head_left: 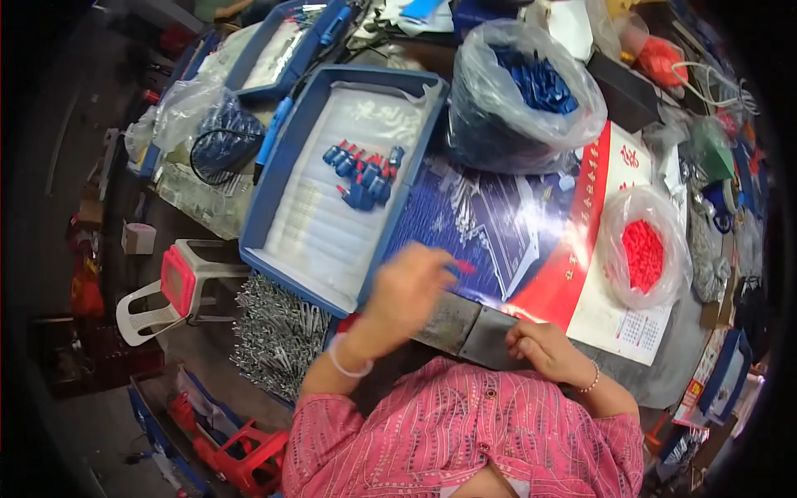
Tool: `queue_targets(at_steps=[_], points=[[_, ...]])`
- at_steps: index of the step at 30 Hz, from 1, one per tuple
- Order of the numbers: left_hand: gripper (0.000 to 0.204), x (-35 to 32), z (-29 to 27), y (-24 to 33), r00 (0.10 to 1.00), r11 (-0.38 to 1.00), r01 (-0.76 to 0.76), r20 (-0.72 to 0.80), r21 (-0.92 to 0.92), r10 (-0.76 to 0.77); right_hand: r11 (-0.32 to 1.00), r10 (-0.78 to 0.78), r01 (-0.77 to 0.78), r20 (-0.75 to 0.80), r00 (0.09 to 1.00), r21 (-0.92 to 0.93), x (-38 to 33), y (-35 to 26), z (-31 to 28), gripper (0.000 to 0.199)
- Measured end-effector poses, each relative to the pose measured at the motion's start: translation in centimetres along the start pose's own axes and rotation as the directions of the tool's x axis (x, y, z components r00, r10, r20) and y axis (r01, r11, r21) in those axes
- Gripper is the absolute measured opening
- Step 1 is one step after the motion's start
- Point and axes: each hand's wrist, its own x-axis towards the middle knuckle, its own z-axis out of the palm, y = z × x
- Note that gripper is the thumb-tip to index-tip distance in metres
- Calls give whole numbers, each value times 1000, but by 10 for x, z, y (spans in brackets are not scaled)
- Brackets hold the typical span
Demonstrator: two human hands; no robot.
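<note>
My left hand (pixel 408 290), smeared by motion, is over the near right corner of a blue tray (pixel 305 303). A small red piece (pixel 462 266) shows at its fingertips and seems pinched there. My right hand (pixel 541 350) rests at the table's near edge with its fingers curled; whatever they may hold is hidden. Inside the tray, on a white plastic liner (pixel 315 224), lies a small pile of dark blue parts with red tips (pixel 364 178). Several thin metal pins (pixel 466 212) lie on the blue and red poster (pixel 531 249) just beyond my hands.
A clear bag of dark blue parts (pixel 531 100) stands at the back; a smaller bag of red pieces (pixel 643 256) sits at the right. A heap of metal pins (pixel 278 336) lies below the tray. White (pixel 187 282) and red (pixel 249 456) stools stand on the left.
</note>
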Motion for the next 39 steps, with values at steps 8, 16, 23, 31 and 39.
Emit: queue_targets(at_steps=[8,16,23,31,39], points=[[23,68,-76,-105,943,782,329,-233,529,-239,944,32,-25,17,999,-328,-9,-16,-12,25],[27,18,-64,-20,969,952,91,-246,293,-17,742,-462,106,-390,797,-662,37,-90,-106,9],[27,-29,2,30,1000,998,-7,29,-57,9,326,-435,-53,-200,878,-944,181,-106,-174,14],[19,-39,24,13,967,864,253,77,-436,-244,690,-616,182,-436,656,-700,163,-108,-191,22],[25,-2,60,32,942,622,329,204,-711,-265,578,7,281,-349,937,766,76,-67,-94,22]])
